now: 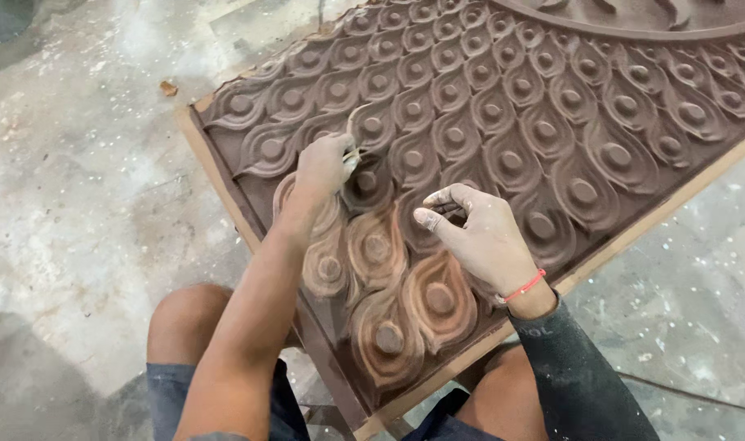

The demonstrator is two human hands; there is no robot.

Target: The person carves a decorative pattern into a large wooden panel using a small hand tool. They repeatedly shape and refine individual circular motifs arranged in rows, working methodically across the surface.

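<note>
A large brown clay relief panel point(552, 122) with rows of raised feather-eye shapes lies on a wooden board point(634, 237) on the floor. My left hand point(322, 166) grips a thin curved modelling tool point(354, 131) whose tip rests on a feather shape near the panel's left side. My right hand point(480, 237), clay-dusted and wearing a red string bracelet point(523, 287), hovers over the panel with fingers curled and the thumb out; whether it holds anything I cannot tell. Several feather shapes point(405, 302) near me look lighter and reddish.
The stained concrete floor point(78, 180) surrounds the board. My knees point(185, 318) sit at the panel's near corner. A small brown scrap point(169, 87) lies on the floor at the left. A curved raised border point(634, 28) crosses the panel's far edge.
</note>
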